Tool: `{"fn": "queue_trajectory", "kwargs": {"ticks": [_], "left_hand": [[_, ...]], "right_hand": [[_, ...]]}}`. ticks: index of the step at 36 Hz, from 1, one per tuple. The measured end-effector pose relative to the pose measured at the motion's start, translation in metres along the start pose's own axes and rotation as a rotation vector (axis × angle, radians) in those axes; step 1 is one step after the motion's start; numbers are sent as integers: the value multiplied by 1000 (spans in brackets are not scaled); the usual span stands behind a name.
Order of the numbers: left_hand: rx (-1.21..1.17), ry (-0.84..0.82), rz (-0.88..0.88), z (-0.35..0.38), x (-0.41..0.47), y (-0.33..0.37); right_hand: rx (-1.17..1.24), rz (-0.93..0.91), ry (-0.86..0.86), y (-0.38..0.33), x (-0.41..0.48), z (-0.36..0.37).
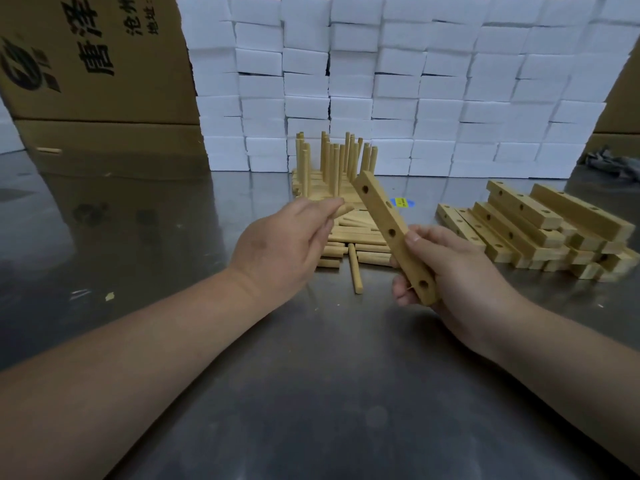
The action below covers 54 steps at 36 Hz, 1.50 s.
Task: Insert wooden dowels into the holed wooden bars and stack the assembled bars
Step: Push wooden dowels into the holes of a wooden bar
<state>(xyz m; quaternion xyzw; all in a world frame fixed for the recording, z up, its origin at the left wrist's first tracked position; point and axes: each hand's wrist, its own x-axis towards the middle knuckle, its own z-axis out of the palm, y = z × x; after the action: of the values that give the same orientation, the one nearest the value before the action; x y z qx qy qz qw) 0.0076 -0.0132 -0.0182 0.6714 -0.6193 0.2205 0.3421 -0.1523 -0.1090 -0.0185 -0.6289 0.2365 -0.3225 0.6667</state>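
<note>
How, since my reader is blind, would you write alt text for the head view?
A person's right hand holds a four-holed wooden bar tilted over a metal table, while the left hand seems to pinch a dowel. Behind lie loose dowels, assembled bars with upright dowels, and, to the right, stacked empty bars.

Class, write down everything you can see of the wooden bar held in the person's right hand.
The wooden bar is a pale, long, straight strip with several round holes spaced along its upper face, all empty. The right hand grips its near half, thumb on one side, fingers curled round the other. It is held above the metal table, tilted, with the far end pointing up and away.
</note>
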Motion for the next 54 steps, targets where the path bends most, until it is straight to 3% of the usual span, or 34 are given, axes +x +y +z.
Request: {"fn": "queue_trajectory", "kwargs": {"ticks": [9,15,36,44,49,54], "left_hand": [[95,16,-9,3,2,-3],[39,15,-61,7,4,-7],[108,-22,111,1,-1,2],[101,5,141,-2,0,2],[148,10,230,-7,1,6],[193,2,272,-11,1,11]], "right_hand": [[269,157,-248,2,1,1],[269,231,-310,1,-1,0],[171,128,-511,-3,-8,-3],[132,101,-379,-4,-9,2],[-48,10,-281,-1,-10,2],[-411,-159,-180,1,-9,0]]}}
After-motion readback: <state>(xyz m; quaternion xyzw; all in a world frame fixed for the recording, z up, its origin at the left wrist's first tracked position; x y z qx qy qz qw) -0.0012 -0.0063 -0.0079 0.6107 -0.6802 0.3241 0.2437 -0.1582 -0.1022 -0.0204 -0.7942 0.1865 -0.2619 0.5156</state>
